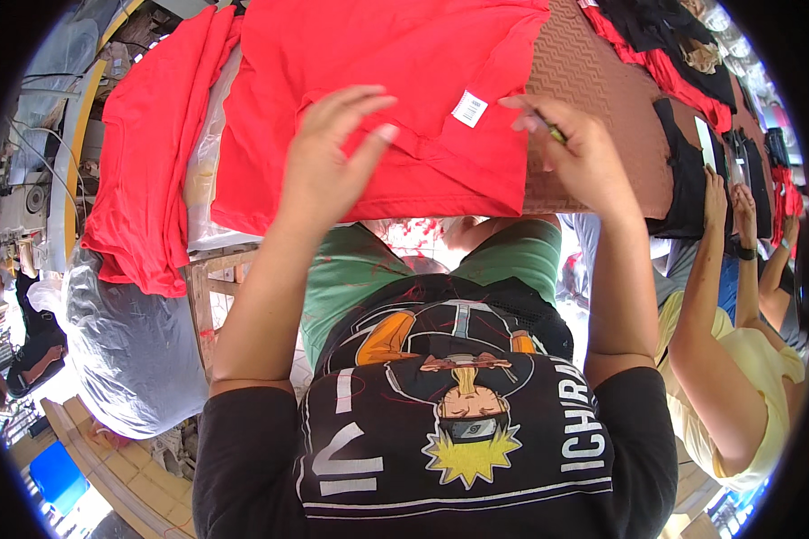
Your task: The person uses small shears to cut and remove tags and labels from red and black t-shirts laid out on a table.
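Note:
A red garment [377, 180] is spread over the table in front of me, with a white label [469, 109] lying on its right part. My left hand [337, 148] is above the cloth, fingers apart and nothing in them. On the right, by the garment's edge, my right hand [580, 148] is closed round a small dark and yellow tool [550, 127]. It looks like thread snips, but most of it is hidden by the fingers.
More red cloth [148, 144] hangs over the table's left end, beside a large plastic-wrapped bundle [130, 332]. The brown textured table top [602, 99] shows at right. Farther right, co-workers' hands [715, 193] rest near black garments [679, 171].

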A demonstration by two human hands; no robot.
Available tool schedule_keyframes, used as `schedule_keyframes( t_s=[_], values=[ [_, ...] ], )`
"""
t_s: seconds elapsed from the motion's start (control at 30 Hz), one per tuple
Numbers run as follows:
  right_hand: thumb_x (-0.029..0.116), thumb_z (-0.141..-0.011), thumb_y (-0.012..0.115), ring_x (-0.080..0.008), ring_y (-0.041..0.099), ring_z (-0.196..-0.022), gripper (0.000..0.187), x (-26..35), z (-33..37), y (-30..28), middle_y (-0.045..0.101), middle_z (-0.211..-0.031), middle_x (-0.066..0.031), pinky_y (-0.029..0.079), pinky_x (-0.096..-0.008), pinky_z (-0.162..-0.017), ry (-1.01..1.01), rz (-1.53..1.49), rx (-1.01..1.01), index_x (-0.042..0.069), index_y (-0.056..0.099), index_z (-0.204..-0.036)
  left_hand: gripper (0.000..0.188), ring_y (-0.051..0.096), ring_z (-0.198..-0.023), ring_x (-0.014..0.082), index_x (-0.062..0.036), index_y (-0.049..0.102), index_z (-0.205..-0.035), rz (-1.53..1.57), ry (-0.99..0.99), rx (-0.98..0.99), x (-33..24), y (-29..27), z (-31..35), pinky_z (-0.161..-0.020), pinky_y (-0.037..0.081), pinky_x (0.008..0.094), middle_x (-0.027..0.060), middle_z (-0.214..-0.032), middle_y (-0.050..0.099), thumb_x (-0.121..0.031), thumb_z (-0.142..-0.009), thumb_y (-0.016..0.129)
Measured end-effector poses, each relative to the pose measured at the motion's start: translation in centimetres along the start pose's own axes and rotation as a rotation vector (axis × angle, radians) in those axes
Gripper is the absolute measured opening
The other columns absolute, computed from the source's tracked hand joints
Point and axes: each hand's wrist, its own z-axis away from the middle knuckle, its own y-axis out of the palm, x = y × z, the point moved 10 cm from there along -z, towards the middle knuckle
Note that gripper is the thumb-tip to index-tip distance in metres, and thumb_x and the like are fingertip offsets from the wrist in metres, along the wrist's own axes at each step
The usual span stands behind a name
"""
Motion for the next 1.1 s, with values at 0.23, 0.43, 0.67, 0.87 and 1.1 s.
schedule_keyframes(
  t_s=[0.23,0.43,0.67,0.87,1.1],
  values=[
    [0.011,-0.083,0.066,-0.0349,0.066,-0.084,0.027,-1.0,1.3,4.6,0.067,-0.092,-0.0171,0.052,-0.0403,-0.075,0.076,0.003,0.082,0.006,0.063,-0.11,0.032,0.06,-0.105,0.0244,-0.0083,0.069,-0.109,0.07,0.01,0.204,-1.2,6.6,1.6,-0.089,0.049,0.0337,0.0062,-0.114,0.064,-0.018,-0.08,0.074],
    [0.018,-0.086,0.069,-0.0311,0.066,-0.085,0.03,-0.1,2.2,4.6,0.067,-0.094,-0.0152,0.052,-0.0382,-0.075,0.12,-0.12,-0.075,0.006,0.06,-0.111,0.019,0.06,-0.092,0.0257,-0.0029,0.07,-0.094,0.009,0.128,0.17,-1.4,6.9,1.5,-0.081,0.051,0.0358,0.0069,-0.104,0.065,-0.014,-0.078,0.072],
    [0.01,-0.087,0.069,-0.0149,0.062,-0.072,0.022,-2.5,2.5,6.4,0.068,-0.086,-0.008,0.051,-0.0296,-0.066,0.258,-0.407,-0.03,0.002,0.062,-0.105,0.012,0.066,-0.086,0.0238,-0.003,0.069,-0.091,0.078,0.111,0.229,-1.5,7.2,0.4,-0.075,0.053,0.0326,0.0077,-0.097,0.068,-0.012,-0.083,0.069],
    [0.007,-0.088,0.066,-0.008,0.058,-0.065,0.014,-2.8,2.8,6.7,0.066,-0.077,-0.0032,0.049,-0.0255,-0.06,0.307,-0.441,0.026,0.002,0.065,-0.101,0.014,0.069,-0.079,0.0236,-0.0043,0.065,-0.097,0.126,-0.125,0.319,0.2,7.9,-0.1,-0.071,0.053,0.0309,0.0103,-0.086,0.07,-0.016,-0.09,0.064],
    [0.009,-0.087,0.068,-0.0137,0.062,-0.072,0.018,-2.4,2.6,6.8,0.066,-0.08,-0.0078,0.051,-0.0284,-0.068,0.322,-0.353,0.089,0.004,0.066,-0.104,0.015,0.069,-0.079,0.023,-0.006,0.065,-0.1,0.126,-0.176,0.325,0.5,8.0,-0.1,-0.071,0.052,0.0307,0.0096,-0.086,0.07,-0.018,-0.091,0.063]
  ],
)
